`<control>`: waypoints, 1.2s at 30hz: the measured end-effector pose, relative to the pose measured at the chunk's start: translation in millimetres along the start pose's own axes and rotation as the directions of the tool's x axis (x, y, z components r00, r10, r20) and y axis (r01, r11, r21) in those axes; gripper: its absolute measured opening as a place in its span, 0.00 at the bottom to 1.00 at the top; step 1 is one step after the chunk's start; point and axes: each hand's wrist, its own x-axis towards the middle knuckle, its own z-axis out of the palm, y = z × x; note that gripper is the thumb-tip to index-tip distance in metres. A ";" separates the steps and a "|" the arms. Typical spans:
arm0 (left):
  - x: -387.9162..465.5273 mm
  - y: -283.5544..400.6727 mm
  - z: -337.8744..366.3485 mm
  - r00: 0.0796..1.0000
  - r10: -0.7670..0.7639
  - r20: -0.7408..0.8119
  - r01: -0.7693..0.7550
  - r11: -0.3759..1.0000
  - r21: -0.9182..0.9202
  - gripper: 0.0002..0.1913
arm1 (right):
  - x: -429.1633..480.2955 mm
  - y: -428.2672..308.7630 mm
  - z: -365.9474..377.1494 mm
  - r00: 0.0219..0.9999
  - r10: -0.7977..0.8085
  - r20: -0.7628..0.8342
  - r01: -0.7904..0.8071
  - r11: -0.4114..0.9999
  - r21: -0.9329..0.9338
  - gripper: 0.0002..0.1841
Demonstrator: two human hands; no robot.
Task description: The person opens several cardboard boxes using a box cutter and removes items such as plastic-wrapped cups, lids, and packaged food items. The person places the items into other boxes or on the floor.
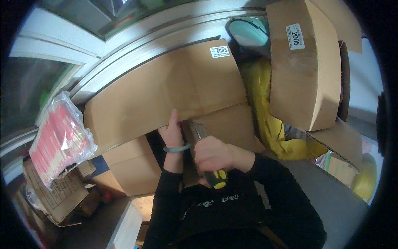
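Observation:
Before me lies a large cardboard box (174, 81) with a printed label at its far corner. My left hand (172, 135) grips the near edge of the box's upper panel, thumb on top and fingers hidden underneath. A pale green bangle (176, 148) circles that wrist. In my right fist (213, 154) is a hand tool with a black-and-yellow handle (218, 179). Its metal end (199, 129) points away from me, by the dark gap beside a lower cardboard panel (227, 124). What kind of tool it is cannot be made out.
Another labelled cardboard box (293, 68) stands at the right, over yellow wrapping (264, 130). A clear plastic bag of pink-and-cream items (63, 137) is at the left, above a worn carton (57, 190). Window framing (124, 46) runs behind. A teal rounded object (248, 32) sits at the back.

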 end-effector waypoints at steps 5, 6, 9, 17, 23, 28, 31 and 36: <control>8.0 11.6 -3.4 0.995 0.097 -0.011 -0.095 0.990 0.107 0.08 | -16.2 38.2 -5.4 0.973 0.126 -0.192 -0.144 0.986 -0.082 0.11; 9.4 15.0 -4.3 0.998 -0.029 -0.047 0.031 0.999 0.039 0.08 | -20.3 36.2 -12.1 0.969 0.102 -0.224 -0.117 0.991 -0.057 0.10; 13.7 24.0 -1.2 0.990 -0.133 -0.049 0.133 0.991 -0.012 0.09 | -36.1 7.9 -40.3 0.990 0.124 -0.070 -0.139 0.951 -0.276 0.10; 28.6 50.3 16.2 0.991 -0.133 -0.025 0.130 0.987 -0.090 0.07 | -69.2 -70.2 -79.3 0.891 0.346 -0.296 -0.437 0.831 -0.345 0.09; 39.3 35.8 27.1 0.997 -0.046 -0.061 0.034 0.982 -0.186 0.12 | -67.3 -107.9 -71.2 0.668 0.309 -0.677 -0.491 0.866 -0.089 0.16; -5.7 -30.3 1.5 0.949 -0.310 0.056 0.311 0.898 -0.311 0.23 | -87.1 -146.9 -78.4 0.233 0.610 -0.757 -0.870 0.479 0.118 0.23; -24.5 -64.1 -0.6 0.850 -0.415 0.324 0.485 0.856 -0.177 0.24 | -96.1 -164.0 -58.1 0.058 0.580 -0.813 -0.824 0.487 0.288 0.19; -25.4 -84.8 53.0 0.697 -0.463 0.548 0.640 0.746 -0.185 0.20 | -120.8 -172.2 -26.4 -0.129 0.716 -0.686 -0.874 0.245 0.420 0.20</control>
